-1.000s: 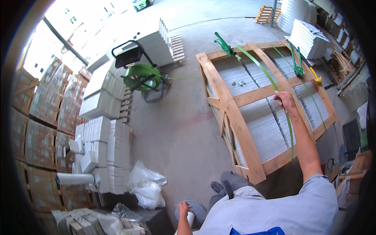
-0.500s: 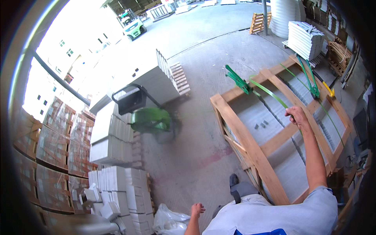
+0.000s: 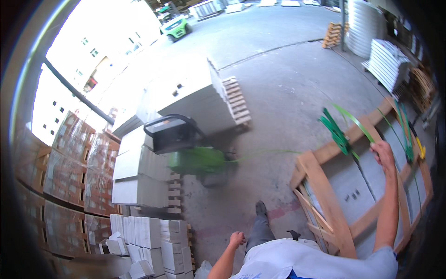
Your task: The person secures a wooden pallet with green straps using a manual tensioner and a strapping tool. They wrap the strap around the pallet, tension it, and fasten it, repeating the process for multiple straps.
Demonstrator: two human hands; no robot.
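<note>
My right hand (image 3: 383,153) is raised over a wooden crate frame (image 3: 325,190) that holds grey slabs, and it grips a thin green strap (image 3: 353,121). The strap arcs up from the hand and also trails left toward a green strapping cart (image 3: 197,160). A bundle of green strap ends (image 3: 335,130) lies on the crate's far rail. My left hand (image 3: 237,239) hangs low beside my body in a loose fist, holding nothing that I can see. My dark shoe (image 3: 260,209) rests on the concrete floor.
Stacks of white blocks (image 3: 148,237) and wrapped pallets (image 3: 69,172) line the left. A large pale pallet load (image 3: 186,97) stands behind the cart. A green forklift (image 3: 176,25) is far off. More strap bundles (image 3: 406,139) lie on the crate at right.
The view has swung and tilted, so the crate now sits lower right. My right hand has lifted the strap up off the crate. My left hand stays low.
</note>
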